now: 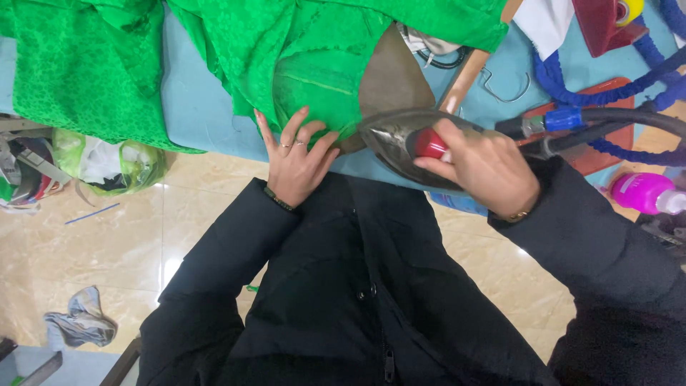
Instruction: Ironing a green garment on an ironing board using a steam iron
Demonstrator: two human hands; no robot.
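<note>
Right hand (486,168) fingers wrapped round red-handled iron (407,143) at bench (200,107) edge, left hand (296,161) fingers spread flat pinning green fabric (307,86) just beside the soleplate; fingertips that close risk a burn, likely.

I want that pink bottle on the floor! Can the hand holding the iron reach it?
Probably not right now: the right hand is gripping the iron, and the pink bottle sits lower, beyond the hoses.
</note>
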